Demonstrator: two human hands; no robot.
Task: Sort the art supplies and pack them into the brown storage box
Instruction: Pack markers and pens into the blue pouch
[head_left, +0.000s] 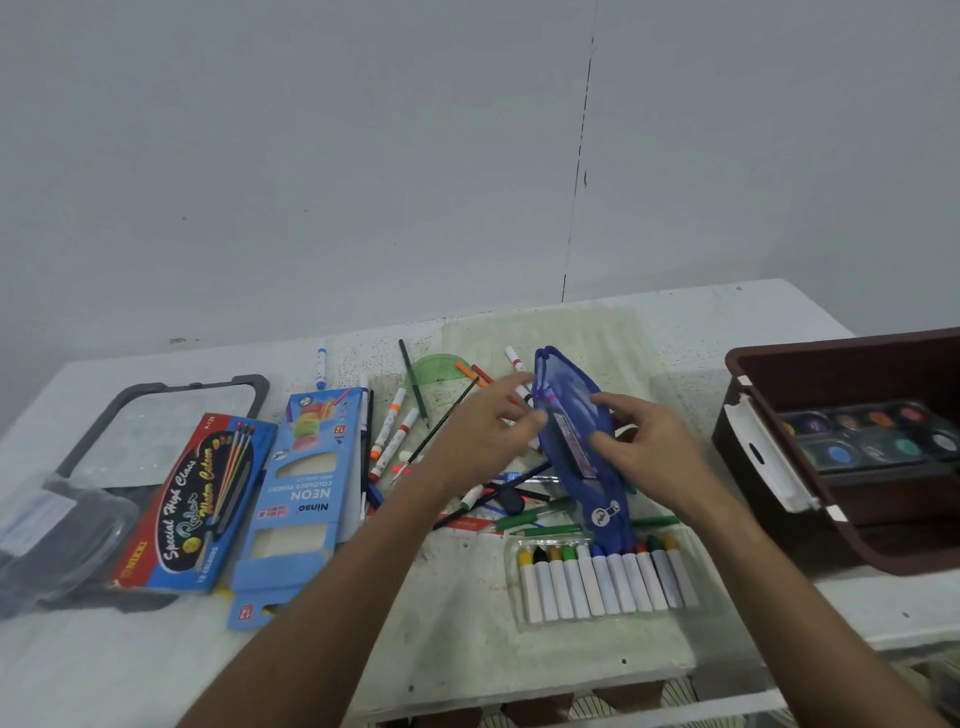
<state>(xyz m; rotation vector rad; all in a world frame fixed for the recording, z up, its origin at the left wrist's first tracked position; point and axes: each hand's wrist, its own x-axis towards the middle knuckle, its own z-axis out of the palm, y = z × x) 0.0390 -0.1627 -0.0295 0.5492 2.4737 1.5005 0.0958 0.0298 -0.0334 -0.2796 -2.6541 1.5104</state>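
Note:
A blue pencil pouch (576, 415) stands tilted on edge above the middle of the table. My right hand (641, 441) grips its right side with curled fingers. My left hand (485, 426) pinches its left edge near the zip. Under the pouch lies a loose heap of markers, pencils and brushes (415, 447). A clear tray of crayons (602, 577) lies just in front. The brown storage box (852, 457) stands at the right edge with a watercolour palette (872, 431) inside.
A blue neon coloured-pencil box (301, 493) and a red and blue water-colour box (197, 499) lie at the left. Behind them are a grey-framed lid (176, 410) and a clear plastic packet (57, 535). A green protractor (441, 369) lies at the back.

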